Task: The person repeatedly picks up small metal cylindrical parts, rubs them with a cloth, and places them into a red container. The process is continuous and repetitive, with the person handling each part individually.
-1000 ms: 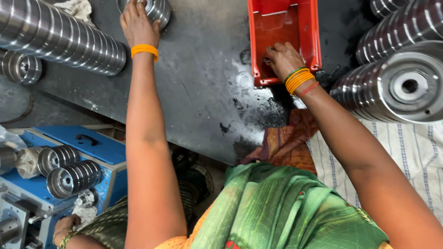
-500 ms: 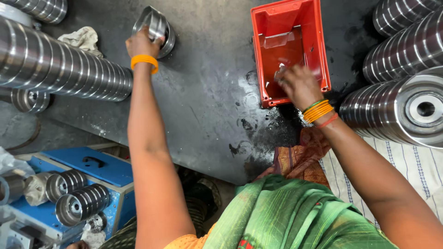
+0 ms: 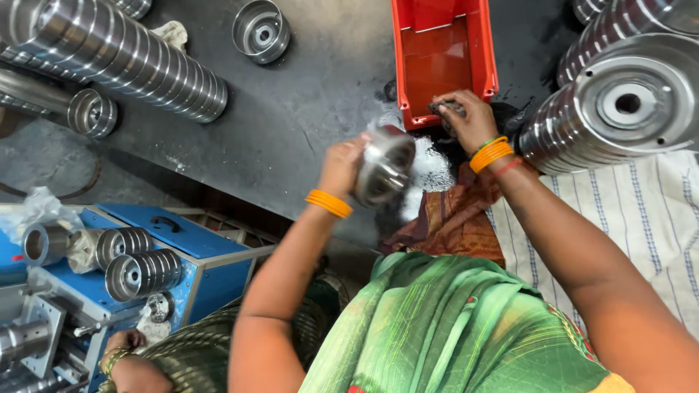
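My left hand (image 3: 341,166) grips a shiny round metal part (image 3: 384,166), fingers curled behind its rim, holding it tilted above the dark table (image 3: 306,109). Just right of those fingers, my right hand (image 3: 463,118) closes around a small dark piece (image 3: 445,109) at the near edge of a red plastic bin (image 3: 443,58). Stacked metal discs (image 3: 619,102) lie beyond my right wrist, and another loose metal part (image 3: 261,30) sits well away past my left fingers.

A metalworking workshop: stacked steel pulleys (image 3: 138,62), greasy dark bench (image 3: 306,109), blue machine (image 3: 182,247).
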